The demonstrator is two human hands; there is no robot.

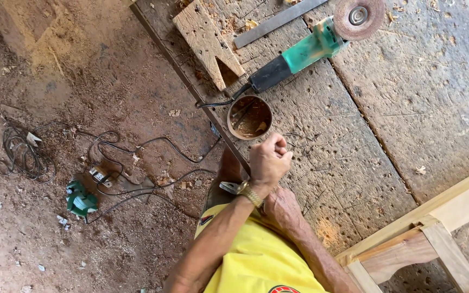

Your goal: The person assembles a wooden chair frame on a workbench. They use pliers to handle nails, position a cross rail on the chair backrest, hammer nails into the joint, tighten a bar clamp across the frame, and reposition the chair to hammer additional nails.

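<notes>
- The left hand (270,160) is curled into a tight fist just inside the left edge of the worktop (354,141); I cannot tell whether anything sits inside the closed fingers.
- A gold wristwatch (251,193) wraps that wrist.
- The right hand (282,209) lies beneath the left forearm, resting on the planks; its fingers are hidden, so I cannot tell how they stand.
- The round tin cup (249,117) stands just beyond the fist, at the worktop's left edge, with nails and wood scraps inside.
- The green angle grinder (305,51) lies farther out toward the far edge, its disc at the far end and its black cord running past the cup.
- A notched wooden block (208,40) lies beside the grinder's handle, and a flat metal bar (278,21) lies near the far edge.
- Open planks stretch to the right of the fist, pitted and dusted with shavings.
- A pale wooden frame (419,233) crosses the near right corner.
- Off the left edge, on the dirt floor, lie tangled black cords (131,163) and 1 small green device (81,201).
</notes>
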